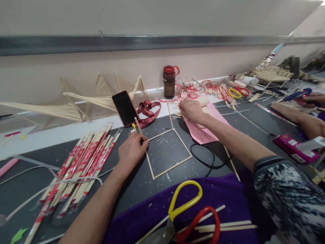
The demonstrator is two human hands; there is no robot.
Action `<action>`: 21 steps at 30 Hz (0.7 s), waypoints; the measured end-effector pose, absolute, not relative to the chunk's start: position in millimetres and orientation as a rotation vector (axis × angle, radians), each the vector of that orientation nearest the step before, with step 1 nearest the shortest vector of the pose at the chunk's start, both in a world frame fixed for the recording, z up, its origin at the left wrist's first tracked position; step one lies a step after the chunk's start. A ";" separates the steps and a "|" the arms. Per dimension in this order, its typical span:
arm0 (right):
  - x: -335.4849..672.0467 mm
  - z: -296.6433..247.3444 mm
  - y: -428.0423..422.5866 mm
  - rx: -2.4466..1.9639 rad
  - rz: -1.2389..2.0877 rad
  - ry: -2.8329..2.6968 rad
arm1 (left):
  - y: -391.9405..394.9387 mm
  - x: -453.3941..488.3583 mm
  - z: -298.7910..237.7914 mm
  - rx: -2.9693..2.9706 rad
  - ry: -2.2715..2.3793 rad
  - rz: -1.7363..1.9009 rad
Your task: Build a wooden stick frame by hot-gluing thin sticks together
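My left hand is closed in a pinch on a thin wooden stick that rises from the near-left side of a square stick frame lying on the dark table. My right hand reaches to the far end of the frame, fingers curled over small stick pieces beside a pink sheet; what it holds is hidden. A phone leans upright just behind my left hand.
Wrapped chopsticks lie in a pile at left. Yellow scissors and red scissors rest on purple cloth near me. A brown bottle, a red lanyard, stick structures and another person's hand are around.
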State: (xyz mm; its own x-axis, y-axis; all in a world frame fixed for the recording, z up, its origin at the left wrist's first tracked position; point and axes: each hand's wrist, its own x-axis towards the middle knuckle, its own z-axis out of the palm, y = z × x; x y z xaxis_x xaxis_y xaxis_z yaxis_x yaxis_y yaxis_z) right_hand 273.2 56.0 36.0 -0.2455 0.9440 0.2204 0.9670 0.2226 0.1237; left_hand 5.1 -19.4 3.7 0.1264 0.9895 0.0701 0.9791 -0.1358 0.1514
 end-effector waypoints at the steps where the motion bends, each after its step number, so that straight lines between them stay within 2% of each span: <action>1: 273.6 37.9 59.6 -1.867 -0.349 -2.368 | -19.7 5.1 3.9 2.308 2.020 0.237; 10: 272.1 33.2 30.6 -1.839 -0.251 -2.375 | -21.2 4.1 3.1 2.322 1.983 0.269; 14: 259.1 21.4 -2.2 -1.535 -0.084 -2.632 | -21.6 4.5 3.4 2.322 1.982 0.260; 21: 234.9 12.0 -14.3 -1.488 -0.205 -2.832 | -22.4 4.3 2.4 2.338 1.987 0.265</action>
